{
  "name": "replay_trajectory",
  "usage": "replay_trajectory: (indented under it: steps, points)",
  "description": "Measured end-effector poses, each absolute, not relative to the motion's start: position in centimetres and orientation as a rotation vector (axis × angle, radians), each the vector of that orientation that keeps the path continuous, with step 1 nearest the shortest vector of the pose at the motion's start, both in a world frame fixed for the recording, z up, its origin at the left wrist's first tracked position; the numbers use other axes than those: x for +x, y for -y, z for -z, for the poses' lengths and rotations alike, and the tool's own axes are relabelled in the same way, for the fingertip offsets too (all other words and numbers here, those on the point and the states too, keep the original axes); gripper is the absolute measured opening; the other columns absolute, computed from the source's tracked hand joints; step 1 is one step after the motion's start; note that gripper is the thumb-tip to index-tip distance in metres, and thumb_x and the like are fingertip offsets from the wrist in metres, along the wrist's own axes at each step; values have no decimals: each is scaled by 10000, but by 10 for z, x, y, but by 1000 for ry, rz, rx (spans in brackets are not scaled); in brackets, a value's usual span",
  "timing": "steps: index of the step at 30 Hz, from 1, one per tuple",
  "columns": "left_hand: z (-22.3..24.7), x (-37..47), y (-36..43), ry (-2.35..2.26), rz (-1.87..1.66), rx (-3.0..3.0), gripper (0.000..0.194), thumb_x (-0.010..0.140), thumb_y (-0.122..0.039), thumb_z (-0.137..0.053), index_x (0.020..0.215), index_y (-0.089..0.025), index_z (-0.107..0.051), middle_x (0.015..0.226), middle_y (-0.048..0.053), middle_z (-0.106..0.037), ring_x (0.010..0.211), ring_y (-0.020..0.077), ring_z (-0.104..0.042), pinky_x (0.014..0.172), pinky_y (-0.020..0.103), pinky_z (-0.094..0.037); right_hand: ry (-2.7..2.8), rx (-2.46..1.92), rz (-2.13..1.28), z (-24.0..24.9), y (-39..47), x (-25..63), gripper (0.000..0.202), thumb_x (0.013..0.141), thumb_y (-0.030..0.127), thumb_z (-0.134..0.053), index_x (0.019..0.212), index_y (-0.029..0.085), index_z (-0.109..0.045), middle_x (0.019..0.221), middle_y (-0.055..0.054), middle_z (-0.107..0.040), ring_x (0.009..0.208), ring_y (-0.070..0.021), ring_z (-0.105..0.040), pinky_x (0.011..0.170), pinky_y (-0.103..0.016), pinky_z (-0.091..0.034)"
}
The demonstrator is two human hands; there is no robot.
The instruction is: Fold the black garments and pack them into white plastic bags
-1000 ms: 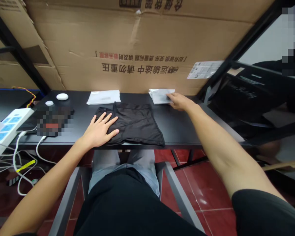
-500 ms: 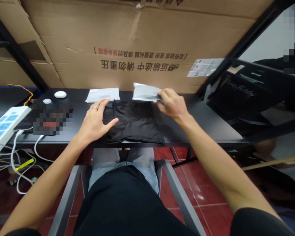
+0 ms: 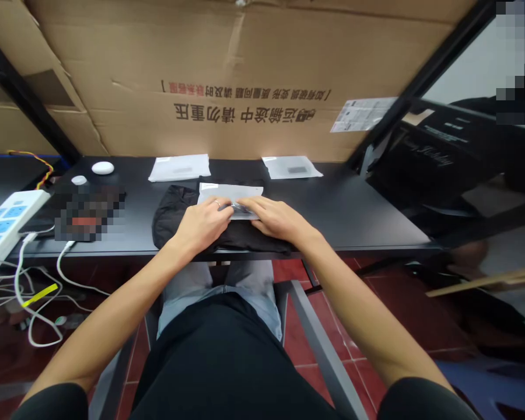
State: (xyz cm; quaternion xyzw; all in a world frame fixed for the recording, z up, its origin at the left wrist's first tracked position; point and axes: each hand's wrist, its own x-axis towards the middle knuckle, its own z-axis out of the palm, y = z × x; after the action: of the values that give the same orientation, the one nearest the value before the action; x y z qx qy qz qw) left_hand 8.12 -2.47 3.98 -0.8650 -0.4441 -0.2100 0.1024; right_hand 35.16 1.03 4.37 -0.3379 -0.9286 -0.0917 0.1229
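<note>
A frosted white plastic packet (image 3: 219, 191) lies over a folded black cloth item (image 3: 170, 216) near the desk's front edge. My left hand (image 3: 207, 224) is closed on the packet's lower part, thumb and fingers curled at its middle. From the other side, my right hand (image 3: 277, 219) grips the same packet, its fingertips nearly meeting the left ones. Something small and dark shows through the plastic between them; its kind is hard to make out. Behind the cloth lie two similar packets, a left packet (image 3: 179, 168) and a right packet (image 3: 291, 167).
A large cardboard sheet (image 3: 245, 58) stands along the back of the black desk (image 3: 354, 210). At left are a white power strip (image 3: 13, 221), white cables (image 3: 61, 268), a white oval case (image 3: 102, 168) and a small round white item (image 3: 79, 180). Black bags (image 3: 424, 157) stand at right.
My right hand has let go of the back-right packet, which now lies flat. Both hands have come together over the cloth on another packet. The cloth's left part looks spread wider.
</note>
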Motion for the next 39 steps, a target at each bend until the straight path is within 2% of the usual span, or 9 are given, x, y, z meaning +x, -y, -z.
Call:
replay_trajectory:
  steps: [3,5,7,10,12,19,28,34,39]
  points:
    - [-41,79,26,1307,598,-2530,234,1156,-206,-585,1157,-279,-808,1479,46,-812,1309,261,-771,717,351,-635,2672,-945,297,-40,-9,379,468,1021,87,-609,1459,218,-713,1552,-162,-768,1359,-320,-766,943,-402,-679]
    - [-45,79,27,1282,604,-2516,211,1135,-185,-608,1159,-261,-804,1454,62,-816,1307,270,-764,749,369,-637,2631,-952,356,-37,-8,392,302,1071,114,-583,1273,223,-778,1427,-143,-832,1246,-296,-809,890,-367,-660]
    - [-48,82,26,1246,622,-2511,175,1108,-169,-652,1152,-246,-803,1420,82,-818,1311,285,-753,850,395,-647,2567,-962,362,-33,-9,400,260,1109,138,-560,1175,232,-793,1318,-114,-871,1125,-262,-838,845,-332,-640]
    - [-53,100,24,1156,638,-2540,120,1094,-229,-736,1182,-230,-818,1364,111,-813,1285,308,-738,972,430,-629,2467,-922,251,-28,-13,400,250,1114,154,-573,1164,236,-804,1265,-98,-885,1070,-247,-856,880,-330,-650]
    - [-55,118,22,1078,630,-2561,172,1103,-284,-757,1252,-228,-823,1334,114,-808,1231,308,-740,955,436,-615,2421,-869,153,-26,-15,398,236,1106,168,-598,1169,236,-816,1247,-98,-889,1066,-250,-863,922,-343,-667]
    - [-49,154,16,927,601,-2471,359,1172,-117,-489,1172,-216,-834,1150,126,-812,1121,282,-744,882,424,-559,2337,-877,14,-23,-16,394,241,1099,207,-603,1122,236,-842,1286,-113,-887,1087,-252,-870,964,-368,-695]
    - [-59,57,25,1192,491,-2407,317,1148,-167,-539,1017,-261,-812,1101,123,-812,1066,307,-716,824,447,-532,2146,-857,-106,-21,-26,401,191,1075,278,-676,953,260,-821,1160,-91,-902,1029,-261,-873,983,-428,-703]
    - [-55,9,39,1249,458,-2352,326,1177,-268,-552,989,-266,-818,1108,101,-824,1020,298,-720,773,444,-525,2114,-868,-164,-21,-27,401,168,1058,315,-715,939,254,-817,1149,-95,-907,1018,-264,-878,979,-432,-707]
    - [-53,25,36,1280,662,-2442,262,1112,-486,-728,1184,-277,-869,1225,100,-831,1143,324,-732,831,443,-594,2095,-902,-179,-23,-25,400,139,1052,314,-717,982,262,-826,1157,-95,-908,1031,-275,-880,984,-447,-710]
